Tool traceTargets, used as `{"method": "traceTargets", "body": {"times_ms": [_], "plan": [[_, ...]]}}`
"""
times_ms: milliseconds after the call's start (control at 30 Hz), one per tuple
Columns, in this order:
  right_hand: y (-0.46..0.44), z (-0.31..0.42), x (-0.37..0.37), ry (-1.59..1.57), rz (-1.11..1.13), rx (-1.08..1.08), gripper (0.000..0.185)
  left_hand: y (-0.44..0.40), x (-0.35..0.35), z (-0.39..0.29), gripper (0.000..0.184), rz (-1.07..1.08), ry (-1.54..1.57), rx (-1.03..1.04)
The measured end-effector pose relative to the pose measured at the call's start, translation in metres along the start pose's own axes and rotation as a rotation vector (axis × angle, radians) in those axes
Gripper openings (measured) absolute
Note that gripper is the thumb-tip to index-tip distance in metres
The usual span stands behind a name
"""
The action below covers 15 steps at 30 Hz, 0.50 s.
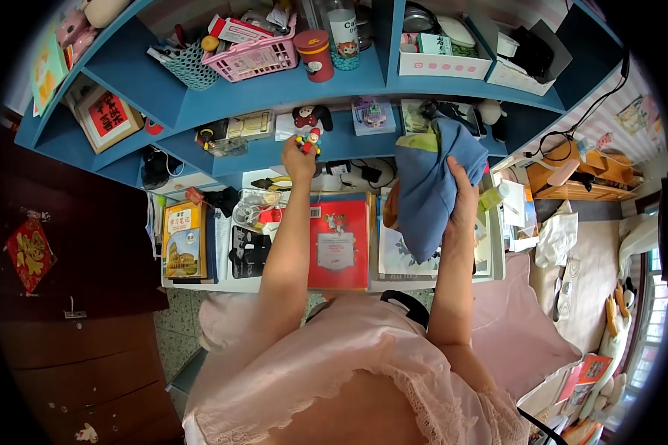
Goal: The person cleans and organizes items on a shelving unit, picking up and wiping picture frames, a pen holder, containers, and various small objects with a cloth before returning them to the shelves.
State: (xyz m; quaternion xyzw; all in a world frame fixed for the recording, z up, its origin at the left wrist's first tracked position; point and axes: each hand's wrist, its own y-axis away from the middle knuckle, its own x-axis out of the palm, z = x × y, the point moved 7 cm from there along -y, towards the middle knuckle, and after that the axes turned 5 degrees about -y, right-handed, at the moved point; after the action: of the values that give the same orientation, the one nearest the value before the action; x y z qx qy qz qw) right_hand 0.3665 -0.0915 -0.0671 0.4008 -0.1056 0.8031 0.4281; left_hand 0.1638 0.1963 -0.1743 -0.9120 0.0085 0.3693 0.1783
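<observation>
My left hand (298, 162) is closed on a small colourful figurine (309, 141) with red and yellow parts, at the front of the blue lower shelf (341, 146). Just behind it is a dark-haired doll figure (312, 117). On the right, my right hand (464, 194) grips a blue cloth (430, 185) with a yellow-green patch, which hangs over the desk's right part in front of the shelf. Below and between my hands lies a red book (339, 248).
Above, the upper shelf holds a pink basket (256, 59), a red canister (315, 58) and a white box (441, 65). Cables (256, 208), pliers (271, 182) and a yellow notebook (183, 241) lie on the desk's left. A bed (593, 259) stands at the right.
</observation>
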Motion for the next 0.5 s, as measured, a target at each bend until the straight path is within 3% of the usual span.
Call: {"method": "traceTargets", "body": {"times_ms": [67,133,167,200,267,300,367,467,500], "plan": [[0.001,-0.003,-0.001,0.022,-0.012,0.016,0.055,-0.003,0.000,-0.001,0.049,-0.065,-0.073,0.108],[0.004,-0.004,0.002,0.046,-0.009,0.046,0.054,-0.007,0.019,0.020,0.041,0.214,0.160,-0.148],[0.005,-0.005,0.002,0.045,-0.013,0.048,0.054,-0.002,0.033,0.030,0.031,0.335,0.513,-0.260],[0.004,-0.004,0.004,0.060,-0.001,0.030,0.053,0.004,0.023,0.020,0.031,0.338,0.510,-0.258],[0.003,-0.007,0.009,0.071,0.007,0.011,0.051,0.035,-0.009,-0.035,0.029,0.516,0.907,-0.245],[0.003,-0.011,0.012,0.128,0.014,0.002,0.048,0.046,-0.021,-0.053,0.029,0.520,0.905,-0.246],[0.014,-0.017,0.029,0.209,0.073,0.018,0.044,0.070,-0.041,-0.096,0.035,0.551,1.197,-0.193],[0.030,-0.039,0.065,0.562,0.397,-0.131,0.046,0.088,-0.062,-0.134,0.039,0.598,1.037,-0.136],[0.042,-0.042,0.087,0.618,0.513,-0.237,0.048,0.089,-0.071,-0.148,0.033,0.502,1.016,0.010]]}}
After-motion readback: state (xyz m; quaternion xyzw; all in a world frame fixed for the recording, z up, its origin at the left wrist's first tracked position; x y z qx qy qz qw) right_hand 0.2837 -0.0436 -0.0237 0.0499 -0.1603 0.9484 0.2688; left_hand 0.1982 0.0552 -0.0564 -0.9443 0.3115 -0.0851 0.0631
